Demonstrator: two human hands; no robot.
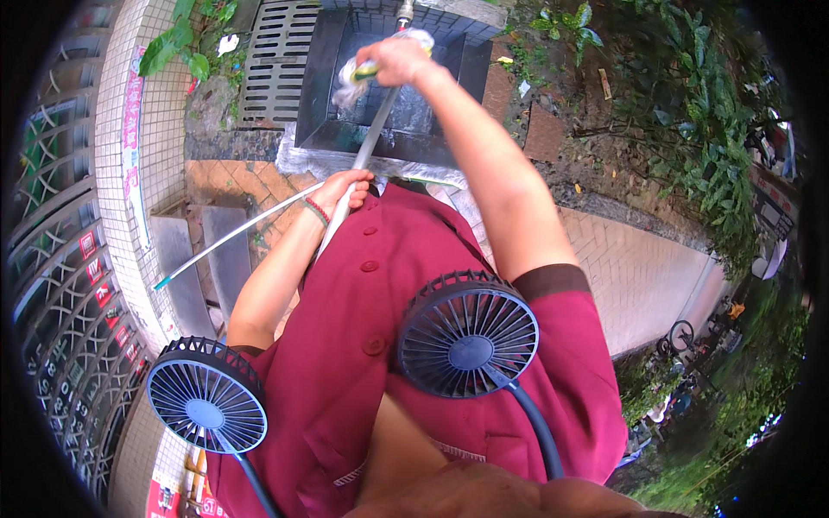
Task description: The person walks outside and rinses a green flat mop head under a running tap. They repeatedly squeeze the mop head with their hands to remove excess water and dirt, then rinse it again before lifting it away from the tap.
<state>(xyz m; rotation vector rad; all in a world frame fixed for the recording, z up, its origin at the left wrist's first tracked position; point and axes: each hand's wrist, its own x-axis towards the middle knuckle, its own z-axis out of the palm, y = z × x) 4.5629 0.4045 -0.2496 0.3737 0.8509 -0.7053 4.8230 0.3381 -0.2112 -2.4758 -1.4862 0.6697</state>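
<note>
My left hand (348, 193), with a beaded bracelet at the wrist, is closed around a pale pole (372, 139). The pole slants from beside my body up over a dark tiled basin (414, 150). Above the basin, my right hand (396, 61) grips a wet, white stringy mop head (350, 97) with yellow-green on it; its fingers are partly hidden. Strands hang out on both sides of that hand. Behind it, water splashes in the basin beneath a metal tap (405, 11). A thin white rod (239, 232) with a teal end passes by my left wrist.
A slotted drain grate (275, 65) lies left of the basin. Grey slabs (223, 243) stand near a white tiled wall (165, 123) and a metal grille (71, 304). Planted soil (602, 123) borders the right. Two small fans (467, 337) hang before my chest.
</note>
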